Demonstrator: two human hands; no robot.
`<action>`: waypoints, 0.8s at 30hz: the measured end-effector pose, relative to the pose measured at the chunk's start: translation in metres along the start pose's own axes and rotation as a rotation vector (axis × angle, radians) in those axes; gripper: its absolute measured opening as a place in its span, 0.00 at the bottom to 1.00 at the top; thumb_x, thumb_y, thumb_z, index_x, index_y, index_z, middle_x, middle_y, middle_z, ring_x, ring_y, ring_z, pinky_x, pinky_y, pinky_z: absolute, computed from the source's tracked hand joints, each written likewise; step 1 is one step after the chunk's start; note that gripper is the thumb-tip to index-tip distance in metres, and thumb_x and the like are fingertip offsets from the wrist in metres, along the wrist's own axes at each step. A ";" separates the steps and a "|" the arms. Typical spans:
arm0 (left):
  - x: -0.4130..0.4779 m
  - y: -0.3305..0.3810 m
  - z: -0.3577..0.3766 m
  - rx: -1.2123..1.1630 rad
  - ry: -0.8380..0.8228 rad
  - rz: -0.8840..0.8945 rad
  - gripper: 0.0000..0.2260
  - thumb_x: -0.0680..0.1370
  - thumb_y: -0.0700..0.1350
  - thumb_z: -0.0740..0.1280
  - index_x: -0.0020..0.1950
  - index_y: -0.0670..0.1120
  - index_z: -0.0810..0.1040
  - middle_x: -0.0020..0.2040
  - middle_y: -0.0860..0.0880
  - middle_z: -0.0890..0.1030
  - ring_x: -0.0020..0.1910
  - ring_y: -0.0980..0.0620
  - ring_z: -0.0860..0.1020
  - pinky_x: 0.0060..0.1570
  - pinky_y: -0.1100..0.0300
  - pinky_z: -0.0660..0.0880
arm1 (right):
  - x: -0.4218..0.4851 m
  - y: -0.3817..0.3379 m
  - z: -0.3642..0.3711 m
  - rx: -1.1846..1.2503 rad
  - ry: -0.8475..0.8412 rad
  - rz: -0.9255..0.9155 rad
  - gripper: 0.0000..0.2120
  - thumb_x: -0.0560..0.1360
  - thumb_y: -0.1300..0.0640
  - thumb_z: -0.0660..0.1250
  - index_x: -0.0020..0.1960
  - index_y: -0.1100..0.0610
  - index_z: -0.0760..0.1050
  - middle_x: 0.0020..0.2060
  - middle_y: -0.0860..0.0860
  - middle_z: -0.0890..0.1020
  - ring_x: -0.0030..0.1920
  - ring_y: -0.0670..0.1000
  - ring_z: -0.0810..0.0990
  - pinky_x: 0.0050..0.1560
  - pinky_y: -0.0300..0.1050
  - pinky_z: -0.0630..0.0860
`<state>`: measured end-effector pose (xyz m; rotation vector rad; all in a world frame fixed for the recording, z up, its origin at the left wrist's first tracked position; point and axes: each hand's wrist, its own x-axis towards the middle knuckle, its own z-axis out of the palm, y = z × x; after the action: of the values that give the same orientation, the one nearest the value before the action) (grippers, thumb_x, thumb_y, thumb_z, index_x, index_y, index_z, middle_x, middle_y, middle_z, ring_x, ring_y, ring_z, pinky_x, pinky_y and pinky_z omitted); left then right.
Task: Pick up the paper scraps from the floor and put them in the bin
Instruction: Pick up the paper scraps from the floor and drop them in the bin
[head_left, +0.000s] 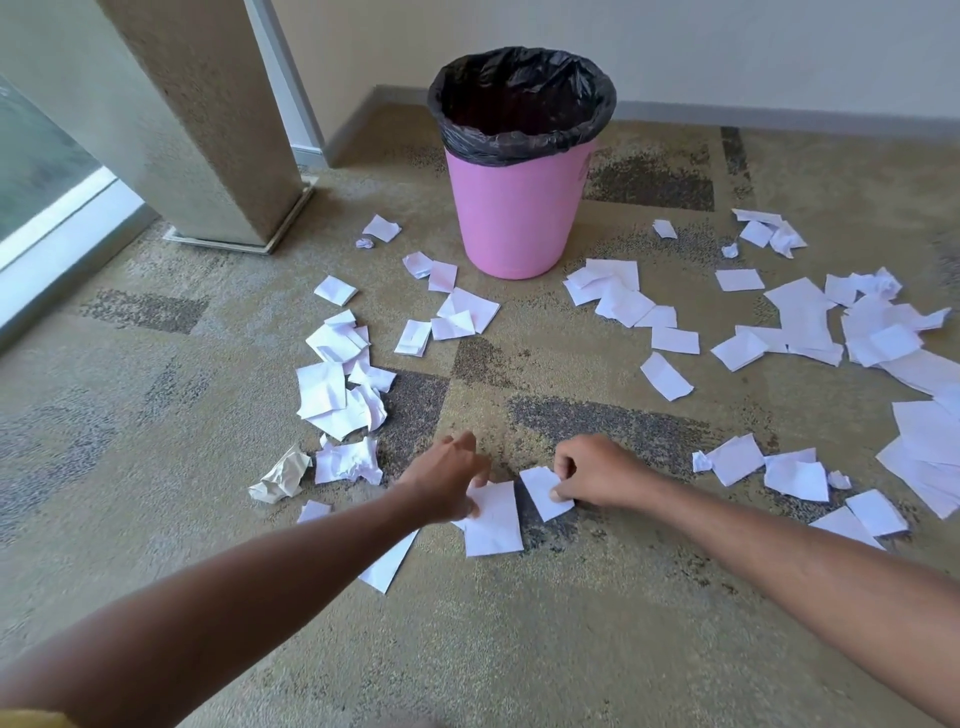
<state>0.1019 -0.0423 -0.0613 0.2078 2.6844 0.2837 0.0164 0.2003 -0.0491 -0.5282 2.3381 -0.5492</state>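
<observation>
A pink bin (517, 208) with a black liner stands upright on the carpet at the back. White paper scraps lie all around it. My left hand (449, 475) reaches down with its thumb on a flat white scrap (493, 519) just in front of me. My right hand (592, 470) pinches a smaller white scrap (543, 491) beside it. Another scrap (387, 564) lies partly under my left forearm.
A pile of scraps (337, 384) lies to the left with a crumpled beige ball (280, 475). More scraps (831, 322) spread to the right. A square pillar (208, 119) and a glass wall (47, 171) stand at the left; a wall runs behind the bin.
</observation>
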 end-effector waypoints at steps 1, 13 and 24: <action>0.000 -0.001 -0.001 -0.006 0.001 -0.005 0.18 0.72 0.51 0.82 0.57 0.51 0.82 0.64 0.49 0.75 0.65 0.47 0.72 0.59 0.52 0.79 | 0.004 -0.001 -0.001 0.010 0.001 0.003 0.11 0.70 0.56 0.82 0.45 0.56 0.80 0.41 0.49 0.85 0.38 0.47 0.79 0.42 0.47 0.75; 0.008 -0.010 -0.010 -0.235 0.013 -0.040 0.11 0.74 0.42 0.80 0.49 0.49 0.80 0.48 0.52 0.81 0.48 0.52 0.78 0.44 0.59 0.73 | 0.026 -0.006 -0.008 0.197 -0.040 0.064 0.09 0.73 0.60 0.80 0.47 0.59 0.80 0.39 0.56 0.87 0.35 0.51 0.82 0.34 0.46 0.77; 0.054 -0.022 -0.121 -1.050 0.236 -0.365 0.12 0.76 0.39 0.78 0.45 0.46 0.75 0.47 0.45 0.80 0.42 0.50 0.77 0.36 0.60 0.72 | 0.056 -0.047 -0.095 1.059 0.228 0.092 0.06 0.80 0.64 0.74 0.56 0.60 0.79 0.48 0.62 0.88 0.43 0.57 0.89 0.45 0.53 0.86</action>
<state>-0.0007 -0.0736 0.0195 -0.6478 2.3332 1.5674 -0.0766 0.1558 0.0116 0.1522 1.8734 -1.6953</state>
